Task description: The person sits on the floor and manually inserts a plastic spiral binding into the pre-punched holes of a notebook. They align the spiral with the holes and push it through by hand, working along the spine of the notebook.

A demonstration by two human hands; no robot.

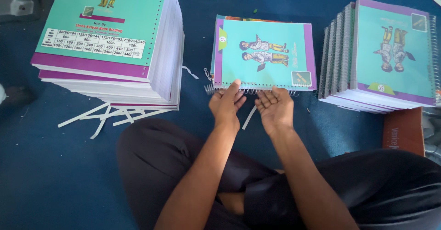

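Note:
A turquoise notebook with a purple border (264, 53) lies flat on the blue floor covering in front of me. A metal spiral coil (248, 91) runs along its punched near edge. My left hand (226, 105) rests its fingertips on that edge, over the coil. My right hand (274, 108) is beside it with fingers curled at the coil. Both hands touch the coil and the edge of the notebook.
A tall stack of unbound notebooks (115, 41) stands at the left, with white paper strips (108, 115) scattered below it. A pile of spiral-bound notebooks (381, 57) lies at the right. A brown box (403, 131) sits near my right knee. My crossed legs fill the foreground.

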